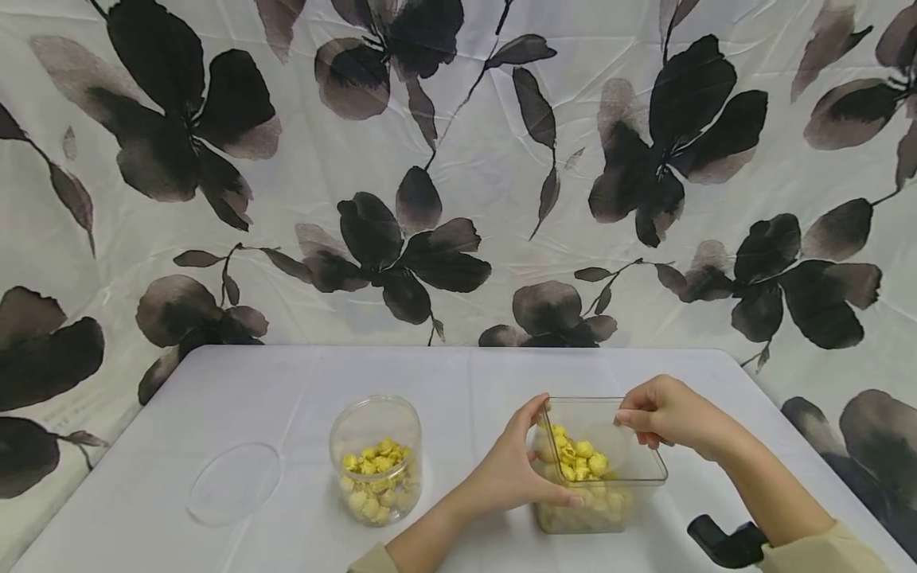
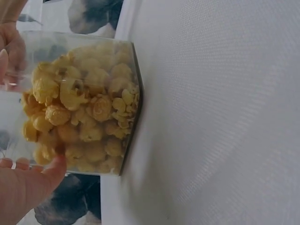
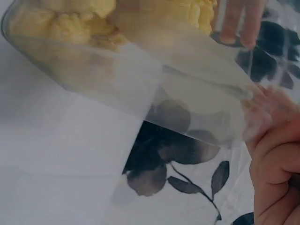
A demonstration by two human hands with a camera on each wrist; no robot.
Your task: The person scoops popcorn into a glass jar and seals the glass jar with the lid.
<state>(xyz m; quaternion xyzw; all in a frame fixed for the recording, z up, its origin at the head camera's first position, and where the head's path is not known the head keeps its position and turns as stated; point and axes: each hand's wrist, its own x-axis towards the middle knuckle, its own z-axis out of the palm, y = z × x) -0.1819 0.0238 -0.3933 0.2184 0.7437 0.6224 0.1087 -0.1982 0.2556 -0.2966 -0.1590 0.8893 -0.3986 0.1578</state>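
A clear square plastic container [image 1: 583, 521] with yellow popcorn [image 1: 580, 459] in it stands on the table. My left hand [image 1: 512, 469] grips its left side, thumb across the front and fingers at the back. In the left wrist view, popcorn [image 2: 89, 108] shows through the container's wall. My right hand [image 1: 669, 414] is over the container's right rim, fingers bent and fingertips inside the opening above the popcorn. Whether those fingertips hold anything is hidden. Through the clear wall, the right wrist view shows part of the right hand [image 3: 276, 154].
Left of the square container stands a clear round jar [image 1: 376, 414], partly filled with popcorn. A clear round lid [image 1: 235, 484] lies farther left on the white table [image 1: 286, 398]. A black curved object [image 1: 727, 543] sits by the right wrist. Floral cloth [image 1: 458, 159] hangs behind.
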